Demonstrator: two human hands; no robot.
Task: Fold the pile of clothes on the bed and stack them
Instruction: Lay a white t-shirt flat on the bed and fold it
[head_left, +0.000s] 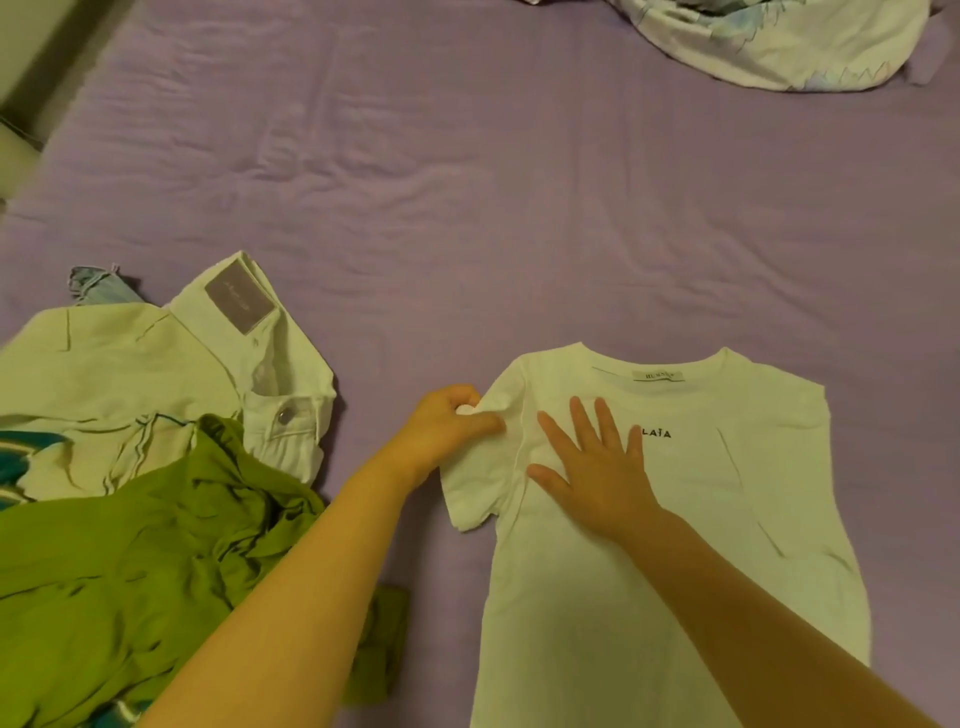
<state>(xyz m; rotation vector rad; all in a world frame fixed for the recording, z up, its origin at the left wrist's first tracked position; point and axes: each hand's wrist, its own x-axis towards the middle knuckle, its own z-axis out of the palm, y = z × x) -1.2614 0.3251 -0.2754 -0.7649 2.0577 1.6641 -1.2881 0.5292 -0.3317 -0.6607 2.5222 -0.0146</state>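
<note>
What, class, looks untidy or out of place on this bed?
Nothing is damaged. The white T-shirt lies flat; the left hand pinches its sleeve and the right hand presses its chest. The green garment and white jeans lie crumpled, unfolded, at the left.

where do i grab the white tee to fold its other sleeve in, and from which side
Pinch the white t-shirt at its free sleeve edge on the picture's right, coming in from that side. That sleeve lies flat and uncovered, while the left hand already pinches the opposite sleeve and the right hand presses the chest flat.
</note>
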